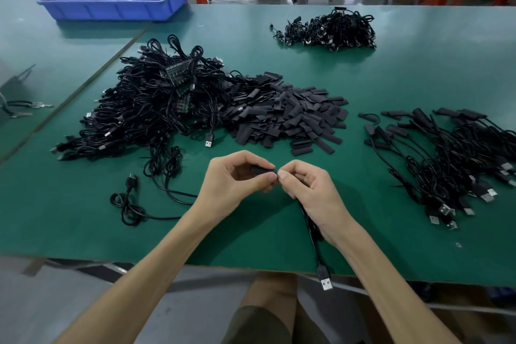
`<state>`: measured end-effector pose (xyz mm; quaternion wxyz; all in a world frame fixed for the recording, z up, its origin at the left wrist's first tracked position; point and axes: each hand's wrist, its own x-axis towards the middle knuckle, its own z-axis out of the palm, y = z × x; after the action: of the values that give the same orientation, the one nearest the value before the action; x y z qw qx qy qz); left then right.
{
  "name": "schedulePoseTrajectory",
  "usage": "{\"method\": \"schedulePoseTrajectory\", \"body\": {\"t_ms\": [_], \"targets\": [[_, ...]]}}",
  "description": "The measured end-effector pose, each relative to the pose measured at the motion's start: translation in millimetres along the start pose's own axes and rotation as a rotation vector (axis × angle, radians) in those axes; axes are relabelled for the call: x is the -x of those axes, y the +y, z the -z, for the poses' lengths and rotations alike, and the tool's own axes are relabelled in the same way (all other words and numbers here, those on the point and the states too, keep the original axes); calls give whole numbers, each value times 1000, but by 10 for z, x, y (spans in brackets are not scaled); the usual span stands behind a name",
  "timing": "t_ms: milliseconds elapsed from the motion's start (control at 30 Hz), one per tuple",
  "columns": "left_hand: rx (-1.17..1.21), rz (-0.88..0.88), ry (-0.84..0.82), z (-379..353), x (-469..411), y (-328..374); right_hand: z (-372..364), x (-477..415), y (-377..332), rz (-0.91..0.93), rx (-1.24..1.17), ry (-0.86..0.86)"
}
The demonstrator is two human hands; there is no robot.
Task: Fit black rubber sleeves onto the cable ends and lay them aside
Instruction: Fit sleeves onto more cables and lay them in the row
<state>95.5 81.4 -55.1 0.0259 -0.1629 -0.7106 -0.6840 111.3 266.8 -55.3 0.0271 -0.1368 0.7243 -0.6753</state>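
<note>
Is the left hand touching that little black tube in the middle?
Touching. The head view shows the left hand pinching the black sleeve with no gap showing, while the right hand holds the cable.

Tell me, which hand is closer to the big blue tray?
Left. The left hand, holding a black sleeve, is toward the blue tray, which stands far off. The right hand sits further right, gripping the cable.
</note>
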Motion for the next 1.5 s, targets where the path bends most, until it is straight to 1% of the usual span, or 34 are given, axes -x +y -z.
{"method": "schedulePoseTrajectory", "body": {"t_ms": [100, 200, 300, 400, 500, 733, 867, 1033, 1367, 1500], "targets": [[-88, -5, -18, -11, 5, -21, -15, -2, 4, -12, -6, 23], [-324, -53, -40, -1, -15, -38, -27, -5, 15, -26, -3, 85], [-606, -188, -34, -30, -31, -45, -27, -5, 26, -30, -2, 150], [-701, -304, 18, -49, -22, -56, -28, 1, 39, -19, 25, 169], [-710, -345, 42, -42, -15, -61, -30, 0, 56, -16, 54, 172], [-714, -392, 47, -31, -10, -42, -14, -25, 51, -16, 37, 147], [-681, -399, 64, -34, -12, -36, -3, -25, 47, -17, 19, 129], [-677, -411, 47, -34, -27, -40, 15, -26, 48, -11, 7, 119], [-632, -366, 61, -33, -34, -7, 27, -43, 54, -11, 11, 94], [-534, -257, 29, -1, -46, 16, 23, -48, 52, -7, 26, 81]]}}
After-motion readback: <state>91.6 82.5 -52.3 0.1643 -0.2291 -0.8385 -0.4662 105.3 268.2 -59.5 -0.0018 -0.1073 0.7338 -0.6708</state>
